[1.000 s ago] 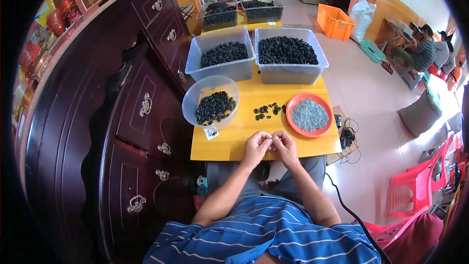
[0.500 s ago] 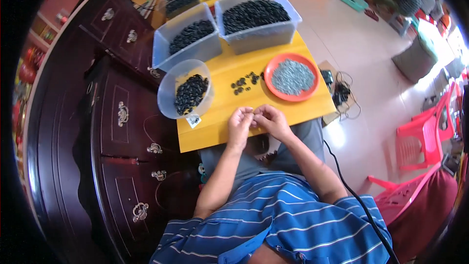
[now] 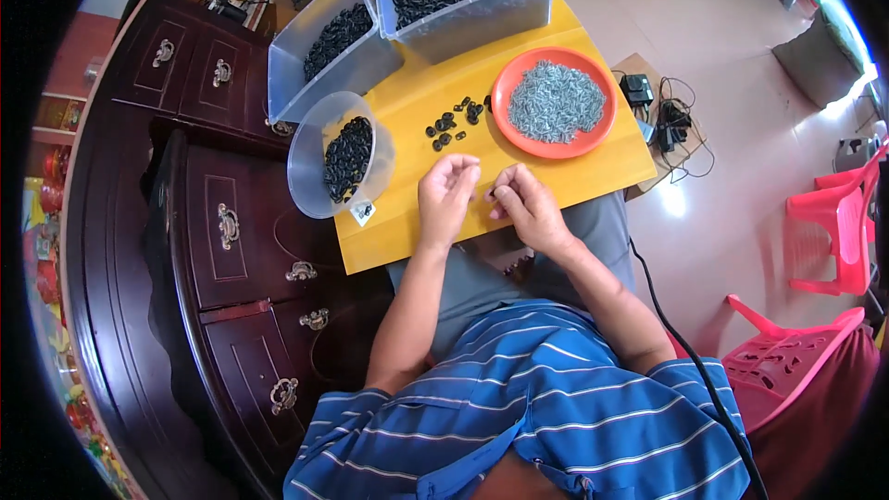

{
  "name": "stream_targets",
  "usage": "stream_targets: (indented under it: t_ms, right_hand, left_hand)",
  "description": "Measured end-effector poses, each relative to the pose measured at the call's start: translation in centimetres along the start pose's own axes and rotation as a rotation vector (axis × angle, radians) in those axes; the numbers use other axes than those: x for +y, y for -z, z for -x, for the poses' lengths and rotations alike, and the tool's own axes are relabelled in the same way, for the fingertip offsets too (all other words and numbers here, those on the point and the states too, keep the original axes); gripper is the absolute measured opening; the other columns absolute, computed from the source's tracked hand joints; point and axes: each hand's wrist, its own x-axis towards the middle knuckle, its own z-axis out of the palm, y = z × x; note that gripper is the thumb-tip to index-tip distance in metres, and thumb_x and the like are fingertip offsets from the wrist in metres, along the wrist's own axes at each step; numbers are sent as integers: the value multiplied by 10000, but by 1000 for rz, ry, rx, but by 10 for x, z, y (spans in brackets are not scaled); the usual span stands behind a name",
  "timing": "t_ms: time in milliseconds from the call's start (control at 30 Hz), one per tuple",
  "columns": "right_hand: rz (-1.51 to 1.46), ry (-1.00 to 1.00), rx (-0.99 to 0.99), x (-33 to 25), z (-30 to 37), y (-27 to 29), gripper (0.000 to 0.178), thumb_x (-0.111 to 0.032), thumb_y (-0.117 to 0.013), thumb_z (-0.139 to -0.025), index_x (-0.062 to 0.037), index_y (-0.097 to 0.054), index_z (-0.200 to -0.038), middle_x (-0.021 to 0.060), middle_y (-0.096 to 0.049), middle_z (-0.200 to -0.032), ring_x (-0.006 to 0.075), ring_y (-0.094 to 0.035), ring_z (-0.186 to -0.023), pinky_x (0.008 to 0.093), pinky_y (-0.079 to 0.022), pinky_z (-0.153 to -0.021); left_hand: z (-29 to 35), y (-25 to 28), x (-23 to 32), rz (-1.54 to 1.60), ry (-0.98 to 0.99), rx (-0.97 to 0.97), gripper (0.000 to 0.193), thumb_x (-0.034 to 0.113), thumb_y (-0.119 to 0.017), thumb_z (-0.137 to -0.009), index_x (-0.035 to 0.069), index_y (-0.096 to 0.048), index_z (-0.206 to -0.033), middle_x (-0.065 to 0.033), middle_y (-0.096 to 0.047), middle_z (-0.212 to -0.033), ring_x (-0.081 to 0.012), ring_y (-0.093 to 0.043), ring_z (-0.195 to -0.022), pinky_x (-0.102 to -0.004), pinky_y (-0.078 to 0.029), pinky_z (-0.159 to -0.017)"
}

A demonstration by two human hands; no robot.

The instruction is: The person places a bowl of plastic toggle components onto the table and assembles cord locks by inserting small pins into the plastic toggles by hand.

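Above the yellow table's near edge, my left hand point(image 3: 446, 196) and my right hand point(image 3: 532, 210) are held a small gap apart. The left fingers are curled toward the thumb; anything between them is hidden. My right thumb and fingers are pinched together, with a small dark speck at the tips too tiny to name. Beyond the hands lies a loose group of small black round parts point(image 3: 446, 125). An orange-red plate point(image 3: 501, 120) heaped with small silvery metal pieces sits to the right. On the left, a round translucent tub point(image 3: 306, 171) holds black parts.
Two translucent bins, one on the left point(image 3: 306, 93) and a larger one point(image 3: 472, 30), stand at the table's far side, full of black parts. Dark wooden drawers point(image 3: 241, 241) flank the left. Pink plastic chairs point(image 3: 787, 361) and a black cable point(image 3: 690, 370) are on the right.
My hands have come apart from touching at the fingertips, the right one moving to the right. The view has shifted, so the table and bins appear higher and nearer.
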Motion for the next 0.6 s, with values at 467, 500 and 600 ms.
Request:
stream_targets:
  t_ms: [467,500,600]
  right_hand:
    - [-7,-130,159,-22,17,60,172,-97,-627,-989,22,-658,-1109,25,-687,-865,59,-633,-753,224,-538,-656]
    - [-8,-135,163,-20,16,62,172,-97,-627,-989,22,-658,-1109,25,-687,-865,59,-633,-753,224,-538,-656]
    - [-131,-162,165,-16,13,62,179,-66,-654,-967,25,-661,-1120,18,-685,-879,52,-632,-781,217,-541,-694]
  left_hand:
    - [-72,-47,27,-1015,-552,-361,216,181,-762,-788,70,-724,-969,-106,-646,-940,-295,-659,-917,-417,-538,-801]
    - [-73,-47,27,-1022,-534,-384,228,195,-758,-792,72,-729,-982,-107,-646,-942,-294,-660,-923,-413,-540,-806]
    - [-77,-46,29,-1015,-546,-423,241,214,-757,-801,75,-733,-996,-102,-645,-950,-290,-662,-916,-406,-543,-807]
